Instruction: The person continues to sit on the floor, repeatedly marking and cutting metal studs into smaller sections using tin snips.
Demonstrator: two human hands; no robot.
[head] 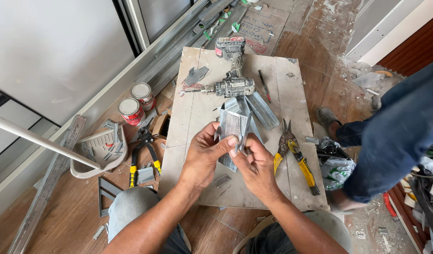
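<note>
Board (197, 122) on floor; both hands, L (203, 157) & R (255, 164), clamped on metal piece (232, 126); drill (231, 70), snips (294, 155) nearby

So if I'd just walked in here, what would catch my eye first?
Probably the two hands at the middle of the board: the left hand and right hand pinch a small ribbed metal piece between them. Just beyond lies a dusty cordless drill, and yellow-handled snips rest at the board's right. Two red-and-white cans stand on the floor at the left.
</note>
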